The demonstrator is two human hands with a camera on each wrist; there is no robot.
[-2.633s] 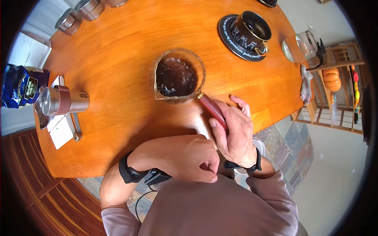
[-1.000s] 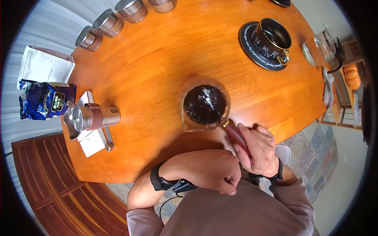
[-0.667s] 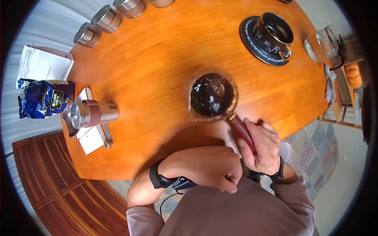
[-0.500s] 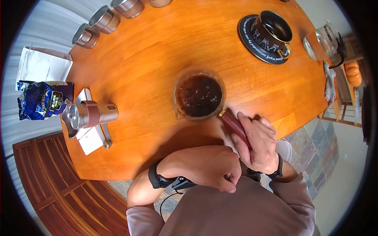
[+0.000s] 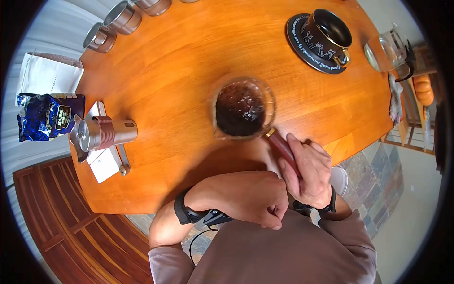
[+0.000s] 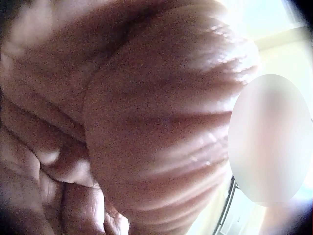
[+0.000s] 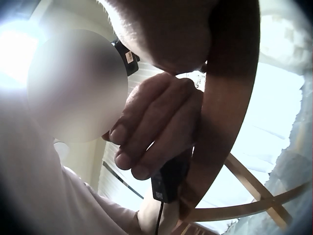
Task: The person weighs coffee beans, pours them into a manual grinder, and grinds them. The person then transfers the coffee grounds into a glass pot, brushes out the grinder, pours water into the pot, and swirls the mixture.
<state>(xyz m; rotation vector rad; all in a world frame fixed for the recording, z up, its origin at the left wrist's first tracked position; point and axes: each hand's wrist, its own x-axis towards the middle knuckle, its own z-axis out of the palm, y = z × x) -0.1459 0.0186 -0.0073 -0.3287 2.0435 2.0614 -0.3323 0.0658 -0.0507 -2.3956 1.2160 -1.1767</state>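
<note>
My right hand point(image 5: 309, 173) grips the dark red wooden handle point(image 5: 283, 149) of a glass coffee server point(image 5: 242, 108). The server is close over the table's middle, its spout towards the lower left, with dark coffee moving inside and light glinting off its surface. My left hand point(image 5: 243, 196) is bent at the wrist in front of my chest, holding nothing. In the right wrist view, the left hand's fingers point(image 7: 159, 120) hang loosely curled. Its palm point(image 6: 156, 112) fills most of the left wrist view.
A black cup point(image 5: 328, 35) with a gold handle stands on a black saucer point(image 5: 295, 47) at the back right, near a glass jug point(image 5: 385, 52). To the left are a metal coffee grinder point(image 5: 111, 133), a blue bag point(image 5: 52, 117), a white bag point(image 5: 51, 73) and several metal cups point(image 5: 123, 19).
The server shifts about in a small loop over the table, and the coffee inside swirls. The right hand keeps its grip. The left hand stays near the chest, and the head view has turned.
</note>
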